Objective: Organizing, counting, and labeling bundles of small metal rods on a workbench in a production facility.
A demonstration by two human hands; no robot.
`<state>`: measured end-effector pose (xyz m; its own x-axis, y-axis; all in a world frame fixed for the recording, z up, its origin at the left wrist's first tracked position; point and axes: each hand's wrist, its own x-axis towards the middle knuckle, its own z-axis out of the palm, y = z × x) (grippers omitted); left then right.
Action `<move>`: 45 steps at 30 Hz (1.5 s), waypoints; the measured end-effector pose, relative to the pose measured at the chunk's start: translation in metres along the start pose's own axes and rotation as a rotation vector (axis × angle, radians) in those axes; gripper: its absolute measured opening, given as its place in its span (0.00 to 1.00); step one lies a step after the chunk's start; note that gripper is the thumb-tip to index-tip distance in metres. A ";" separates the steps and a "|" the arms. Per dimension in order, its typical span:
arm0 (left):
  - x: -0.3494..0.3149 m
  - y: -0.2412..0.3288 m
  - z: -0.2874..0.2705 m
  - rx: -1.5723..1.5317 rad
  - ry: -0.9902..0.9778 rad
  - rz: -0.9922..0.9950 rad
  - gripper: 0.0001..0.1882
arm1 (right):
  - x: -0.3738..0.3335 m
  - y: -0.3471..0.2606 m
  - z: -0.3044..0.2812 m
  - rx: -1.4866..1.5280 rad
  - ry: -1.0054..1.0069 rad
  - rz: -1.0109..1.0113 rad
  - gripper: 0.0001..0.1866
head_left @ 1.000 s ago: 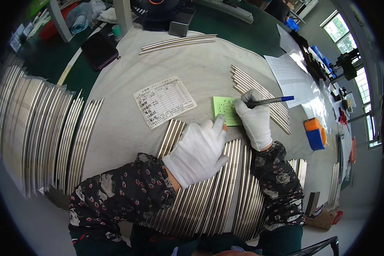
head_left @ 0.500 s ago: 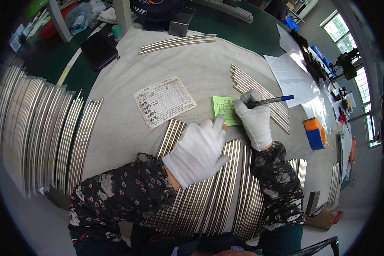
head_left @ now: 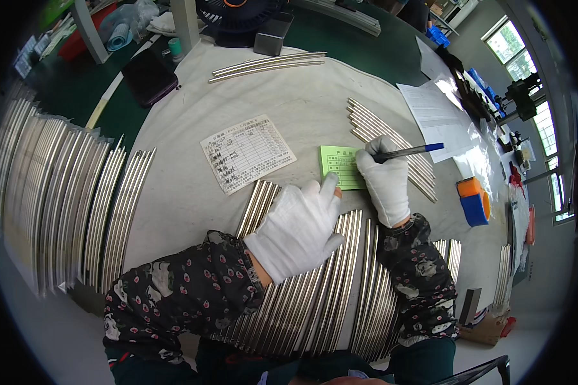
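My right hand (head_left: pixel 386 179), in a white glove, grips a pen (head_left: pixel 410 153) with a blue end over the right side of a small green form card (head_left: pixel 338 168). The pen's tip is hidden behind the fingers. In a matching glove, my left hand (head_left: pixel 298 231) lies spread, its fingertips touching the lower edge of the card. Beneath that hand are rows of shiny metal rods (head_left: pixel 295 308), partly covered by hand and sleeve. Left of the card rests a white printed form (head_left: pixel 248 154) with handwriting on it.
Bundles of rods (head_left: pixel 58 199) in clear plastic stand at the left. More rods (head_left: pixel 392 144) lie beyond my right hand, others (head_left: pixel 266 65) at the back. An orange-and-blue tape dispenser (head_left: pixel 474 201) sits at right, a dark phone-like case (head_left: pixel 149 77) at back left.
My right hand and the pen have shifted very slightly to the right over the green card. My left hand stays where it was.
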<state>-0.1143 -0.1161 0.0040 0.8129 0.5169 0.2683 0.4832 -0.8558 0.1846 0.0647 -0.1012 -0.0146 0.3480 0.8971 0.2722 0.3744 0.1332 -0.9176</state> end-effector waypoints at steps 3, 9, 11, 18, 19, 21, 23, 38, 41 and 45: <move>0.001 0.001 0.000 -0.007 -0.014 0.001 0.31 | 0.000 -0.002 -0.003 -0.033 -0.029 0.033 0.06; -0.001 0.001 0.003 0.020 0.023 0.008 0.31 | 0.000 0.000 -0.002 0.023 -0.022 0.027 0.05; -0.001 0.002 0.002 0.024 0.029 0.010 0.31 | 0.000 0.000 -0.002 0.004 0.016 0.042 0.05; -0.001 0.000 0.002 0.014 0.012 0.006 0.30 | -0.001 0.000 -0.002 0.010 0.000 0.036 0.07; 0.000 0.000 0.001 0.008 -0.009 -0.002 0.30 | 0.000 0.001 -0.001 0.001 0.003 0.018 0.07; -0.001 0.000 0.002 0.017 0.006 -0.001 0.30 | 0.001 0.001 0.000 -0.008 0.004 0.001 0.07; -0.002 -0.001 0.002 0.026 0.021 0.004 0.30 | 0.000 -0.001 0.000 -0.046 -0.011 0.016 0.07; 0.029 0.000 -0.023 0.134 0.008 -0.087 0.27 | 0.016 -0.017 -0.046 -0.104 -0.016 -0.181 0.06; 0.059 -0.006 -0.026 0.161 -0.069 -0.207 0.31 | 0.012 -0.012 -0.057 -0.323 -0.049 -0.096 0.07; 0.075 -0.017 -0.021 0.250 -0.279 -0.308 0.37 | 0.005 -0.024 -0.056 -0.199 -0.095 0.007 0.06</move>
<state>-0.0681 -0.0625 0.0410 0.6591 0.7514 -0.0331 0.7509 -0.6599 -0.0266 0.1051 -0.1236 0.0249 0.2722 0.9347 0.2286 0.5374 0.0494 -0.8419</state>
